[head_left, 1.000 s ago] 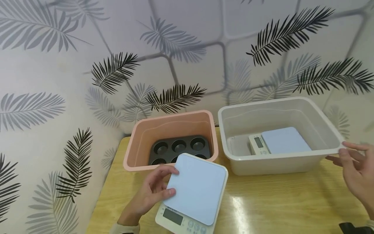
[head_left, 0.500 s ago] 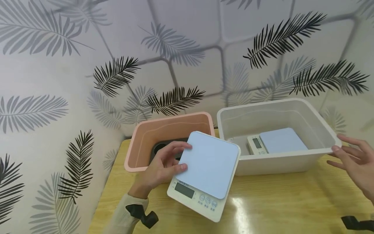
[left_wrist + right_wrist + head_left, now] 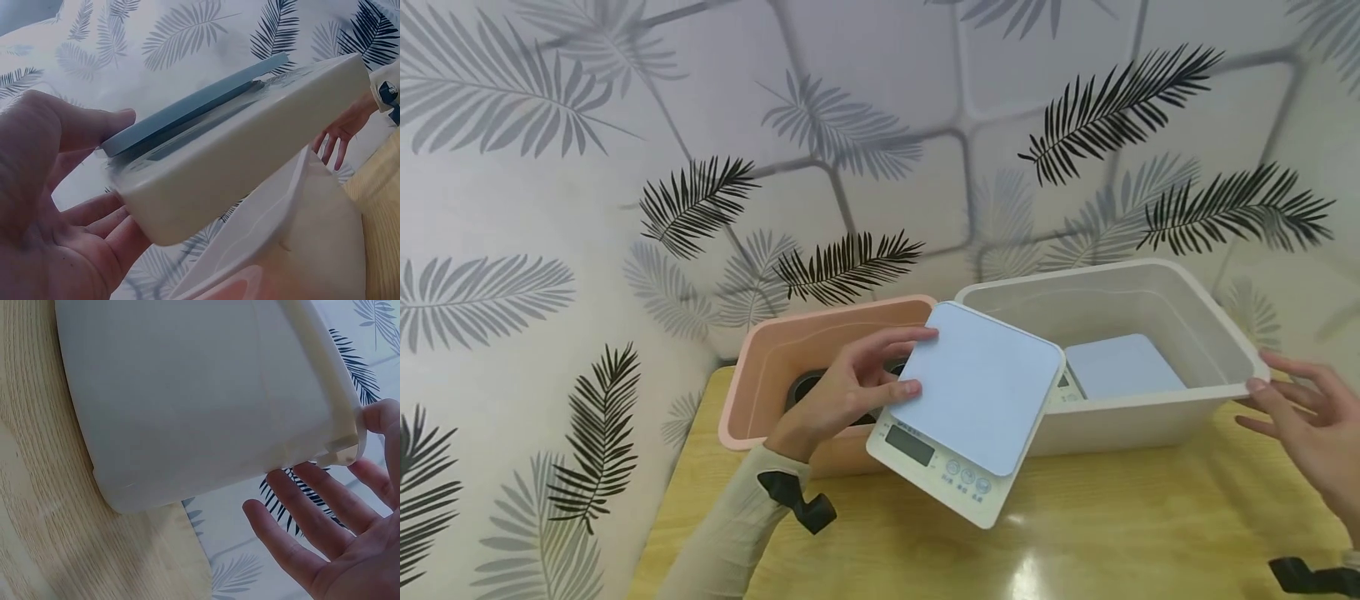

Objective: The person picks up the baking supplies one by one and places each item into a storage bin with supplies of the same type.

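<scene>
My left hand (image 3: 850, 387) holds a white digital kitchen scale (image 3: 977, 387) by its left side, tilted in the air. In the left wrist view, one digit lies on the scale's platform (image 3: 194, 103) while other fingers are under the body (image 3: 250, 156). The scale overlaps the pink bin and the left end of the white bin in the head view. A second kitchen scale (image 3: 1123, 367) lies inside the white bin (image 3: 1150, 404), partly covered by the held one. At that bin's front right corner my right hand (image 3: 1311, 417) pinches the rim (image 3: 356, 425).
A pink bin (image 3: 741, 400) stands left of the white one, with a dark muffin tin (image 3: 805, 385) in it, mostly hidden by the hand and scale. Both bins stand on a wooden table (image 3: 850, 550) against a wall (image 3: 880, 200) with a leaf pattern.
My left hand has lifted the scale up and to the right, from in front of the pink bin to over the left end of the white bin. The right hand stays at the rim.
</scene>
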